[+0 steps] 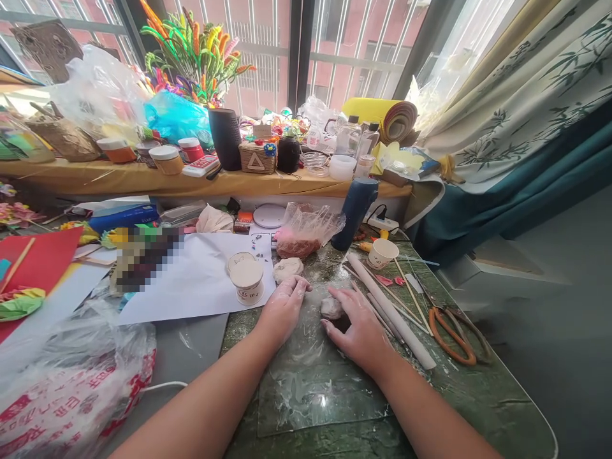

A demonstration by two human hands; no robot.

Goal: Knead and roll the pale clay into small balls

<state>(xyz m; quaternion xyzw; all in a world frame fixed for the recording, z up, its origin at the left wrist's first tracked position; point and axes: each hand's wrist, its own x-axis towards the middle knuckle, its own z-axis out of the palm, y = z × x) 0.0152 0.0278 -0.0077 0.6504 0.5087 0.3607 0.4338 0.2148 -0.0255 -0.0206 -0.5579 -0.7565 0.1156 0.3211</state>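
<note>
My right hand [361,328] curves around a small grey lump of clay [331,308], thumb and fingers on either side of it. The lump rests on a clear, smeared sheet [315,376] on the table. My left hand [283,310] is over the sheet's left edge, fingers loosely bent and dusted white, with nothing visible in them. Just beyond its fingers is a paler lump of clay [288,269]. A pale rolling rod [392,312] lies right of my right hand, beside thinner sticks.
Orange-handled scissors [452,335] lie at right. Paper cups [247,280] stand on white paper [191,268], another paper cup [382,253] at right. Behind are a bag of brown material [303,239] and a dark blue bottle [354,213]. A plastic bag [71,382] lies at left.
</note>
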